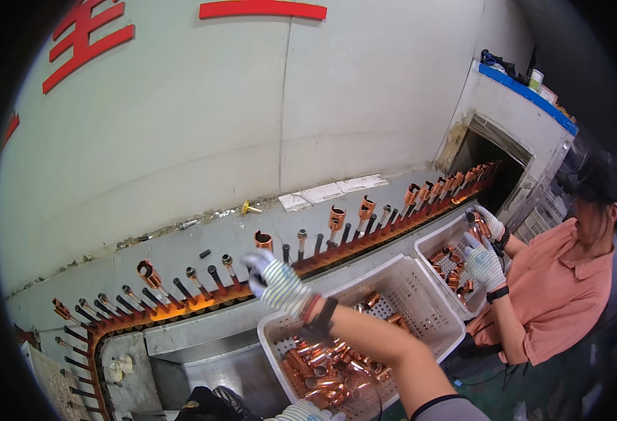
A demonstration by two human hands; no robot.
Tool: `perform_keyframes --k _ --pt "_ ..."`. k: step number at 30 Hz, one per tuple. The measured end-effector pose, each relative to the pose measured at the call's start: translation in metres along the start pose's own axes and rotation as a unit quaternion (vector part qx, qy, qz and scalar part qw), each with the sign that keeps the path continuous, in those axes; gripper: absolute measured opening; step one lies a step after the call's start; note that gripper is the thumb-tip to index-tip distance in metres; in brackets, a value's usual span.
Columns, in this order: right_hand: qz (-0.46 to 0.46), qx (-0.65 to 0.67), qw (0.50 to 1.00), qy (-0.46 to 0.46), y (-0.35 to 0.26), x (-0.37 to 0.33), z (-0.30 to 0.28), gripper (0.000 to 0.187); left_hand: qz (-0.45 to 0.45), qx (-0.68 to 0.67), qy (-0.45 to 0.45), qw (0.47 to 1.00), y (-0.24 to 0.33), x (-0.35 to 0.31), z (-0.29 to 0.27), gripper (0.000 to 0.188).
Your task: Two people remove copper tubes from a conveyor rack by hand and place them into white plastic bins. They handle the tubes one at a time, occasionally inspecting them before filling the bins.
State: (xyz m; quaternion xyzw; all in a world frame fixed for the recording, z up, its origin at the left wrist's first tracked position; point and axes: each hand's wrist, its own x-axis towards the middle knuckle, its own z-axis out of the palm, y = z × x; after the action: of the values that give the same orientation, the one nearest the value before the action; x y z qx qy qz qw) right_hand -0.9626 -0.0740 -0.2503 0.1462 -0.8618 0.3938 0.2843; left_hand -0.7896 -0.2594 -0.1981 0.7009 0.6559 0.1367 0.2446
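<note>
Right hand (280,286) out at the pegs (216,279)

My right arm stretches over the white bin (427,319), and the gloved hand is at the curved track (203,304). Its fingers are bent, just beside a copper sleeve (263,241) that stands on the line; I cannot tell whether they touch it or close on anything. My left hand (301,412) is low at the bin's near side, mostly cut off by the lower edge, so its grip is hidden too. The two hands are well apart.

Loose copper pieces (329,372) lie heaped in the bin, while others sit spaced along the track, more closely toward the dark opening (478,151). I judge the step in hand to be moving pieces between bin and pegs (one view does not settle which way). The next move, as I see it, calls for keeping a sleeve in line with its peg and my knuckles clear of the neighbouring ones.

To my right, a co-worker (561,281) in a salmon shirt has both gloved hands (486,266) around a copper piece over a second bin (434,244).
</note>
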Motion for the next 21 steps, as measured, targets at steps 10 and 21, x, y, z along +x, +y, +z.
perform_keyframes --k 10,21 --pt "0.367 -0.328 0.850 -0.186 0.015 0.080 -0.111 0.077 -0.004 0.012 0.025 1.000 0.014 -0.020 0.008 0.042" --pt "0.175 -0.254 0.926 -0.218 0.031 0.075 -0.054 0.034 -0.031 0.029 -0.034 0.999 0.022 -0.002 -0.015 0.043"
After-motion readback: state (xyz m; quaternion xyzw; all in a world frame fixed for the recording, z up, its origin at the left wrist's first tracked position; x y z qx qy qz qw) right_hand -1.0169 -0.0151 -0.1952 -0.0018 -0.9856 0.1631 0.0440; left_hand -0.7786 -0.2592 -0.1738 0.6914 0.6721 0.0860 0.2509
